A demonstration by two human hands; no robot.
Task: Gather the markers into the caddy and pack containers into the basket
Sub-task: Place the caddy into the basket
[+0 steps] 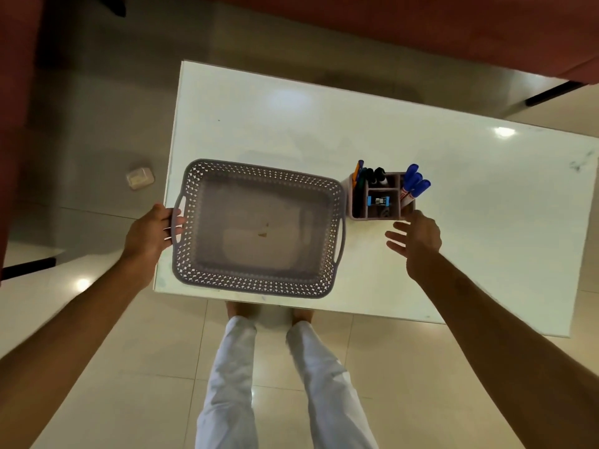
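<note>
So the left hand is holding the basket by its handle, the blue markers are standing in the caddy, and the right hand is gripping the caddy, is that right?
Not quite. In the head view the right hand is open beside the caddy, fingers spread, gripping nothing. The rest holds: the left hand holds the basket by its handle, and the blue markers stand in the caddy.

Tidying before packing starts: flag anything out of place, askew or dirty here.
A pale lidded container lies on the floor left of the table, not in the basket. The basket sits slightly askew and holds nothing but a small brownish speck. The markers stand in the caddy.
</note>
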